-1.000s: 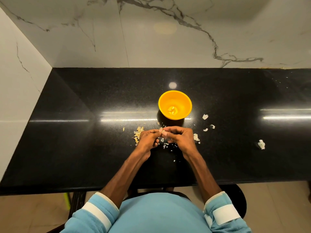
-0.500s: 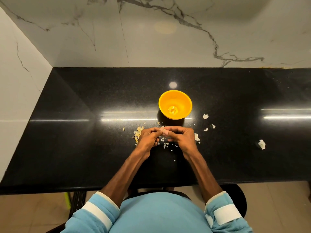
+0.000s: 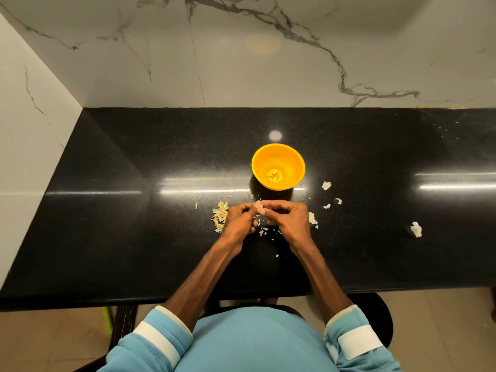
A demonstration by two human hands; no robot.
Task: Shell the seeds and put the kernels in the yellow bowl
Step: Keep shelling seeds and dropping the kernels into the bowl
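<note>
Near the yellow bowl (image 3: pixel 292 164) on the glossy black counter (image 3: pixel 128 226), a seed (image 3: pixel 258 203) is being pinched by left hand (image 3: pixel 239 220) and right hand (image 3: pixel 289 219).

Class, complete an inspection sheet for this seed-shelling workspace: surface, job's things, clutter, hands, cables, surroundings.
Surface: glossy black stone counter, glare streaks.
Job's things: round yellow plastic bowl upright, pale kernels at its bottom; pale heap of seeds or shells left of the hands.
Clutter: white shell scraps scattered right of the bowl.
Hands: left hand and right hand together pinch a small pale seed with their fingers.
Cables: nothing seen.
Surroundings: white veined marble walls, round black stool, beige floor.
</note>
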